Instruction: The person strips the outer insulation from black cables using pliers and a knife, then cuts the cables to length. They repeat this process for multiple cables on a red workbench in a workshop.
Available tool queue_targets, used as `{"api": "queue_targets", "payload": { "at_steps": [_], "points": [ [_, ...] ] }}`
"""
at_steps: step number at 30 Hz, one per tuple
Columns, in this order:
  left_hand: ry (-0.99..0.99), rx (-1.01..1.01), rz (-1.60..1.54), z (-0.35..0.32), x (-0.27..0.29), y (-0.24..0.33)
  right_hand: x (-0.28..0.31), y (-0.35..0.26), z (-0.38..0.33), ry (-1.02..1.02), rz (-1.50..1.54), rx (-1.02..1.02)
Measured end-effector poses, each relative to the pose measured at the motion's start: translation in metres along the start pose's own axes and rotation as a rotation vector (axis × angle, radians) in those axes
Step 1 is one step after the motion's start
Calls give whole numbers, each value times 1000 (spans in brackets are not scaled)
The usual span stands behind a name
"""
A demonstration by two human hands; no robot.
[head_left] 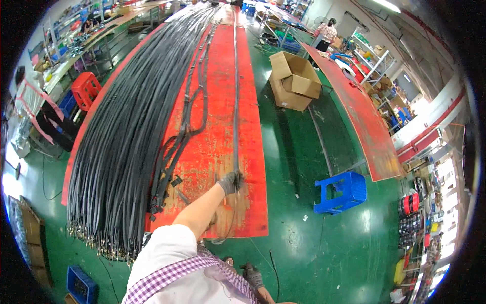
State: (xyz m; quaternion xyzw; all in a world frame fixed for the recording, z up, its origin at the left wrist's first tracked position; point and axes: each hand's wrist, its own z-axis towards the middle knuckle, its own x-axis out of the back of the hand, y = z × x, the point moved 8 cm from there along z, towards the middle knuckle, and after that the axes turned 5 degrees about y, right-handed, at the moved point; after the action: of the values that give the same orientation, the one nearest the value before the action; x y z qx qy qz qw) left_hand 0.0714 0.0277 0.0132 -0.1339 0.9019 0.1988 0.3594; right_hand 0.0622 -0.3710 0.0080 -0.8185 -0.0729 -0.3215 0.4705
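My left hand [230, 183], in a grey glove, is stretched out over the red table [253, 147]. Its fingers are closed round the near end of a long dark cable sleeve [236, 101] that runs straight away to the table's far end. A thin wire [234, 215] curves from this hand toward the near edge. Low down beside my body is my right hand [252, 276], also gloved; its fingers are too unclear to read. A thick bundle of black cables [131, 116] covers the table's left part, with metal ends [109, 248] hanging over the near edge.
Looser black straps [187, 116] lie between the bundle and my left hand. On the green floor to the right stand an open cardboard box [293, 83] and a blue stool [341, 192]. A second red table [354, 116] is beyond. People [326, 34] are farther off.
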Motion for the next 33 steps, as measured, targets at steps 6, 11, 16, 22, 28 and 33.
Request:
{"api": "queue_targets", "payload": {
  "at_steps": [6, 11, 16, 22, 28, 33],
  "points": [
    [-155, -581, 11, -227, -74, 212, 4, -100, 37, -99, 53, 179],
    [-188, -682, 188, -404, -86, 244, -31, -77, 61, -266, 101, -27],
    [-52, -542, 197, -450, -24, 194, -45, -118, 59, -281, -62, 367],
    [316, -424, 252, -410, 125, 168, -54, -115, 62, -389, 161, -26],
    [316, -256, 290, -396, 247, 144, -47, -121, 59, -373, 240, -71],
    [398, -249, 307, -405, 268, 145, -38, -165, 57, -306, -125, 298]
  ]
}}
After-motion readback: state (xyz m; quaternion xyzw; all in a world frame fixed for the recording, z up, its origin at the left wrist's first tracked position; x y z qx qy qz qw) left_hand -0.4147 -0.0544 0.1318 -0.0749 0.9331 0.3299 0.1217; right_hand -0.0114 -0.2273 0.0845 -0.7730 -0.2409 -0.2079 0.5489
